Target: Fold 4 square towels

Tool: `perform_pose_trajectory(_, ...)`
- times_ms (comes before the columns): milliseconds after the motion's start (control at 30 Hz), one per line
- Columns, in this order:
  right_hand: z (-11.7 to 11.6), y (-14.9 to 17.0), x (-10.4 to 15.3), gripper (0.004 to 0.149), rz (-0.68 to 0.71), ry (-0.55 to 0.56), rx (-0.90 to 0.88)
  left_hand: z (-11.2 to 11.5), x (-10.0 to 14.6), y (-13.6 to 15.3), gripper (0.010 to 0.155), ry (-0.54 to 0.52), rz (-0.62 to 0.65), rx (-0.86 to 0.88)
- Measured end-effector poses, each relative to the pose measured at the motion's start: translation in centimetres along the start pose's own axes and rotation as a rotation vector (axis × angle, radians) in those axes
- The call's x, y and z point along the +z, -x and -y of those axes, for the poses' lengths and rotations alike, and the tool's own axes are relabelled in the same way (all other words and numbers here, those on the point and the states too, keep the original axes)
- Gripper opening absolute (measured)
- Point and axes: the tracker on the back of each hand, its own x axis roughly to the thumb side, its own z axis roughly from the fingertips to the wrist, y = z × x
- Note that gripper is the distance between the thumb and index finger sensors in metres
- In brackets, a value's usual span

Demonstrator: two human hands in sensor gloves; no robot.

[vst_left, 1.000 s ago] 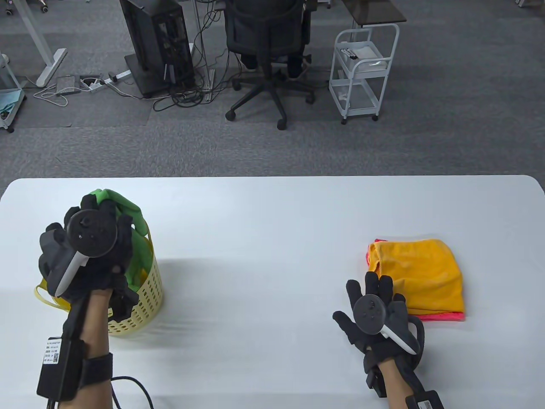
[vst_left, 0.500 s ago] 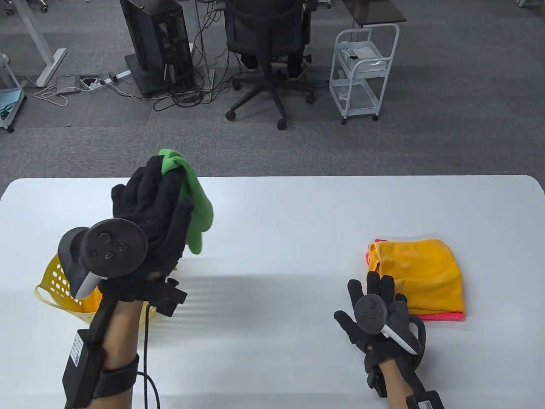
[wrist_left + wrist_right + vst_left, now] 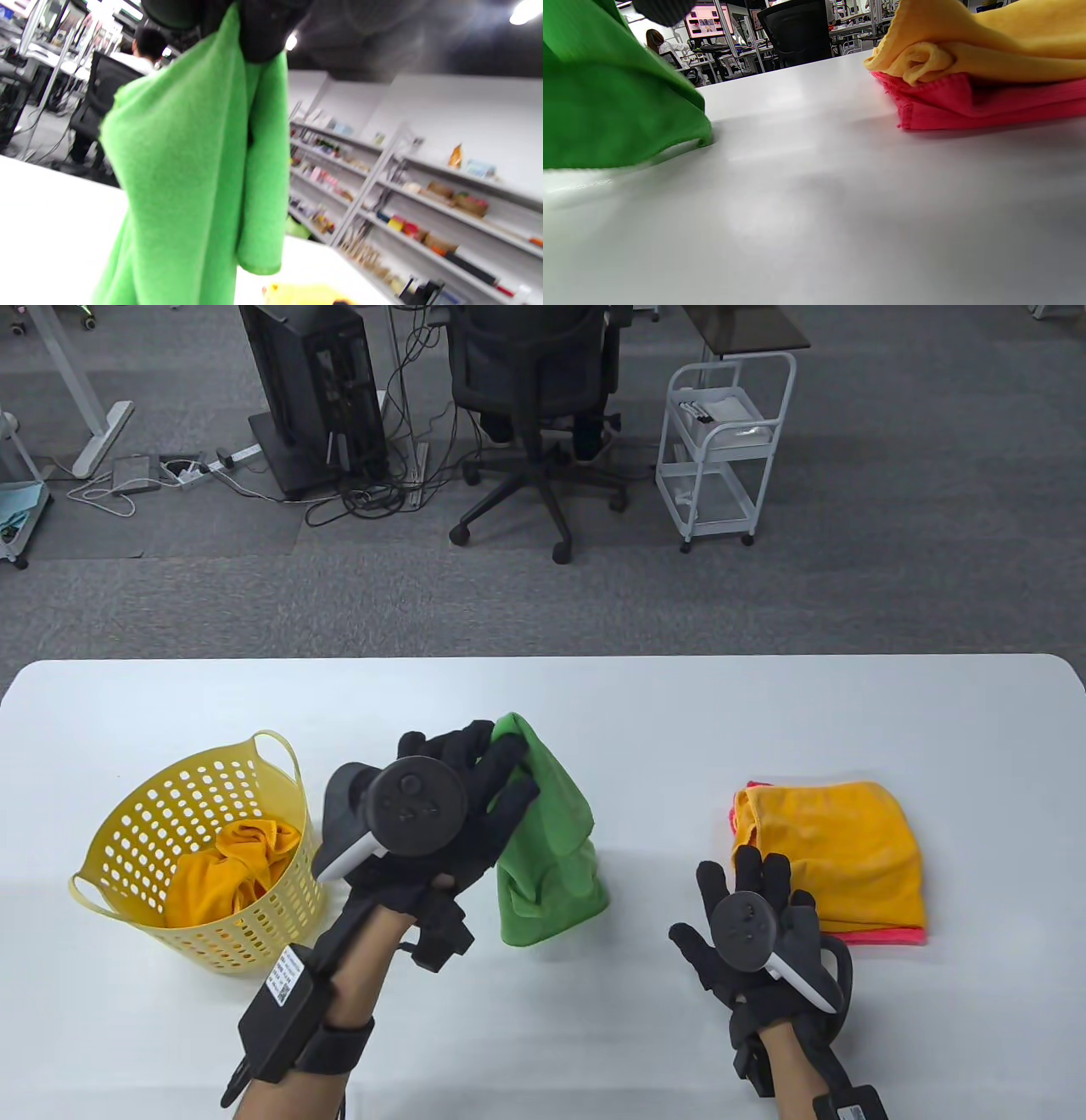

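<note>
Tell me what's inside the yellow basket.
A crumpled orange towel lies in the yellow basket, bunched against its right wall. Whether anything lies beneath the towel cannot be seen, since the cloth covers that part of the bottom.

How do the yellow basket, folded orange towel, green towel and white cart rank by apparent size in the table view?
1. yellow basket
2. folded orange towel
3. green towel, close to the cart
4. white cart, farther away, so unsure

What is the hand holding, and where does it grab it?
The left hand pinches the green towel by its top end; the rest hangs down. The right hand holds nothing.
</note>
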Motion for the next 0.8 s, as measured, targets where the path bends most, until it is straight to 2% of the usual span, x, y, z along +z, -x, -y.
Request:
perform_pose_trajectory(167,0.0,0.1,-0.1,0.082,-0.002,-0.009,0.000,6.2,-3.2,3.6,0.069,0.165,-0.126,-0.008)
perform_pose_trajectory(333,-0.1,0.2,-0.3,0.081,-0.007,-0.020,0.000,10.4,-5.2,7.0,0.070,0.255,-0.235,-0.068)
perform_pose_trajectory(633,-0.5,0.6,-1.1,0.080,-0.032,-0.046,0.013,14.8,-6.2,10.4,0.071,0.405,-0.294,-0.170)
perform_pose_trajectory(700,-0.6,0.7,-1.3,0.080,-0.038,-0.049,0.011,15.3,-5.8,10.9,0.073,0.403,-0.296,-0.159)
perform_pose_trajectory(800,-0.8,1.0,-1.4,0.080,-0.051,-0.061,0.008,14.6,-5.1,11.0,0.070,0.357,-0.273,-0.138)
